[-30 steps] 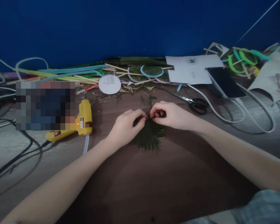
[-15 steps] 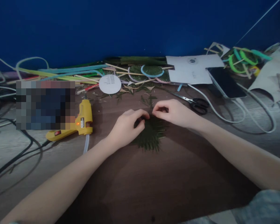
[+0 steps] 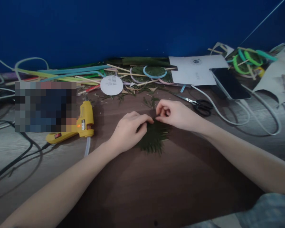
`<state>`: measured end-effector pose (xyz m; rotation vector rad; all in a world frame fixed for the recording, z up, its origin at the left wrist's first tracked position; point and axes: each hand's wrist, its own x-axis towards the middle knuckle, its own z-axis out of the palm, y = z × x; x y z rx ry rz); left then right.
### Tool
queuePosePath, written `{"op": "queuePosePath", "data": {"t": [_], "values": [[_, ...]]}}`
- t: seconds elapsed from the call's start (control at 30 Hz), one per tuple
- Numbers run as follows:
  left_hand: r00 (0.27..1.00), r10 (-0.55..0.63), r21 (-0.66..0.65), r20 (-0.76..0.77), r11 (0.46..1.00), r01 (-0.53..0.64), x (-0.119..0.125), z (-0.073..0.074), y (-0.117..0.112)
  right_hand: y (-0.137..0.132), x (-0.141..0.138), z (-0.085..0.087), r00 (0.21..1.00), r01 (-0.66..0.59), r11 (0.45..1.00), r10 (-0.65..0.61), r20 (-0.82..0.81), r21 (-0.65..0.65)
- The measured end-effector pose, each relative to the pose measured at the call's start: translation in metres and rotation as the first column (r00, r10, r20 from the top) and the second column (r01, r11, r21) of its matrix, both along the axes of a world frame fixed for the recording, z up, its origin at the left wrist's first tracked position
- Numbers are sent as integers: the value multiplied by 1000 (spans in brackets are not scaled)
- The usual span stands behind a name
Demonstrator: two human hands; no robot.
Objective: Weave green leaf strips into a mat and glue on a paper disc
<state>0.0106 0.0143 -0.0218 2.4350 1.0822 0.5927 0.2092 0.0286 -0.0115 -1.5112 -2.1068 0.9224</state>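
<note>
A dark green fan of leaf strips (image 3: 154,139) lies on the brown board (image 3: 171,183) in the middle of the table. My left hand (image 3: 128,129) rests on its left side, fingers curled and pinching the top edge of the leaf piece. My right hand (image 3: 175,114) comes in from the right, thumb and forefinger pinched together on the same top edge, touching the left fingertips. What the right fingers hold besides the leaf edge is too small to make out.
A yellow glue gun (image 3: 78,125) lies to the left with its light on. Black scissors (image 3: 199,106) sit behind my right hand. A phone (image 3: 230,84), white paper (image 3: 194,69), a white disc (image 3: 111,85), coloured strips, sticks and cables crowd the back along the blue wall.
My right hand has shifted slightly, its fingers lifting and re-pinching at the top of the leaf piece. My left hand has slid a little to the right. The leaf piece stays put.
</note>
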Motion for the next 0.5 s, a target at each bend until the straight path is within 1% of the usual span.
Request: {"op": "queuePosePath", "data": {"t": [0.13, 0.23, 0.33, 0.5], "values": [[999, 2, 54, -40, 999, 0, 2, -1, 0, 1, 0, 1, 1000, -8, 1000, 8, 11, 0], [997, -3, 93, -74, 996, 10, 2, -3, 1, 2, 2, 3, 1000, -26, 1000, 26, -9, -6], [993, -40, 162, -110, 985, 58, 1, -6, 1, 3, 4, 3, 999, -46, 999, 46, -29, -11], [975, -77, 297, -208, 945, 138, -1, -7, -1, 3, 5, 1, 998, -42, 999, 42, -36, 2]]}}
